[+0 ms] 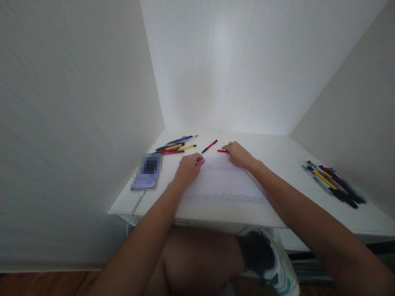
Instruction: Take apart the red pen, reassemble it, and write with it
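My right hand [240, 154] is over the far edge of the sheet of paper [222, 183], its fingers closed on a red pen [221, 151]; only a short red length shows, the rest hidden by the hand. My left hand [189, 168] rests by the paper's upper left side with fingers curled together. What they hold, if anything, is too small to make out. Between the hands and a little beyond them lies a red and black pen [210, 146], slanted. Rows of small coloured marks run across the paper near its top and bottom.
Several pens in blue, yellow, red and black [173, 147] lie at the back left. Nearer, a phone [147, 172] has a white cable [135, 207] over the table's edge. Another pen pile [335, 183] lies right. White walls [222, 65] enclose the white table [277, 152].
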Available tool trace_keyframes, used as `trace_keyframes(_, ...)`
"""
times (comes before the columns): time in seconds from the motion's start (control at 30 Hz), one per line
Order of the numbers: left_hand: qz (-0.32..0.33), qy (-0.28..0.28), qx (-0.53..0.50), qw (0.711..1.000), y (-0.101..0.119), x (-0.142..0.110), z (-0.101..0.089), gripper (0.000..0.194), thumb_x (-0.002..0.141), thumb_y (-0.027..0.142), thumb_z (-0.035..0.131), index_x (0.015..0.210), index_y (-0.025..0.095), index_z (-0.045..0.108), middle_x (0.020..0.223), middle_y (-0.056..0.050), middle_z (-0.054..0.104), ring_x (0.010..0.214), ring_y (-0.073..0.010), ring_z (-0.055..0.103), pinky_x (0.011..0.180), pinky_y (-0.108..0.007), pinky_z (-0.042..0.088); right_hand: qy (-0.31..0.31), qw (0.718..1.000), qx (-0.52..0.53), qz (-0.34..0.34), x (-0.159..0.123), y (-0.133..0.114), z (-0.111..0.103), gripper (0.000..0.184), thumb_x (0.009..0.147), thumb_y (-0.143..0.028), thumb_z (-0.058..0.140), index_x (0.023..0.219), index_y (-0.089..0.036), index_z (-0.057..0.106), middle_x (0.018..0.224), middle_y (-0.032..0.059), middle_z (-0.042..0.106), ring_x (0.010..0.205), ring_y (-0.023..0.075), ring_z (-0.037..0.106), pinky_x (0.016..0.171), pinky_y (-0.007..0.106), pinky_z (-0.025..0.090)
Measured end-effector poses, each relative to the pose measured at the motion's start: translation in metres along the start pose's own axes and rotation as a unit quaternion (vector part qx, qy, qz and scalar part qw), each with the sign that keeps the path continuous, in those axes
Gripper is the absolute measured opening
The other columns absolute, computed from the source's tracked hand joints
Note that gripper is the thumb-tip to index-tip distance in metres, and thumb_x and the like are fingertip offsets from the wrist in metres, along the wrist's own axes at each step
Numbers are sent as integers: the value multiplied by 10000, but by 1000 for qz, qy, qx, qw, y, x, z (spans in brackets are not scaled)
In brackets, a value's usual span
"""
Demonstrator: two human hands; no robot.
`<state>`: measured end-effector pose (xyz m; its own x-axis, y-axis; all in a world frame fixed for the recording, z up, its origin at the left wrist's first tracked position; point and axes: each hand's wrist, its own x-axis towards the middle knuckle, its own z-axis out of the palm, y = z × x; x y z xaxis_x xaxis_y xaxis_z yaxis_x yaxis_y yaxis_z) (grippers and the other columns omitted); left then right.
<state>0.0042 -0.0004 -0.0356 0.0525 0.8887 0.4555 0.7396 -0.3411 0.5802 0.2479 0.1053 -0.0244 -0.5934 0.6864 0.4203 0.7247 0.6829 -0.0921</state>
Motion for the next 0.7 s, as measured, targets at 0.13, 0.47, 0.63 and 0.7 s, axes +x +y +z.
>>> trace_keyframes(0.13, 17, 22, -15, 999, 11, -2, -4, 92, 928, 221, 610, 882, 205, 689, 807, -31, 713, 766, -209, 648, 721, -331, 453, 63, 992, 80, -70, -2, -18, -14, 387, 914, -60, 408, 1151, -198, 680, 1063, 120, 634, 1041, 251, 550, 920, 402, 460)
trace_keyframes(0.47, 68, 93, -40, 993, 30, -8, -14, 107, 945, 252, 621, 923, 195, 709, 875, -29, 722, 724, -139, 640, 659, -246, 486, 92, 976, 159, -117, -9, -59, -35, 196, 998, -192, 432, 1028, -225, 623, 1047, 91, 623, 1021, 239, 544, 902, 412, 445)
trace_keyframes(0.63, 43, 86, -18, 995, 35, -11, -19, 128, 953, 256, 609, 937, 198, 722, 819, -3, 719, 703, -125, 645, 661, -231, 491, 55, 981, 137, -128, -12, -65, -36, 188, 998, -170, 416, 1047, -194, 596, 1016, 103, 626, 977, 229, 546, 855, 376, 462)
trace_keyframes(0.7, 43, 84, -9, 995, 36, -11, -20, 138, 953, 263, 608, 932, 196, 727, 813, -5, 716, 698, -126, 643, 657, -230, 492, 44, 984, 122, -122, -13, -64, -36, 187, 994, -164, 420, 1032, -191, 601, 1004, 106, 623, 965, 229, 545, 841, 366, 464)
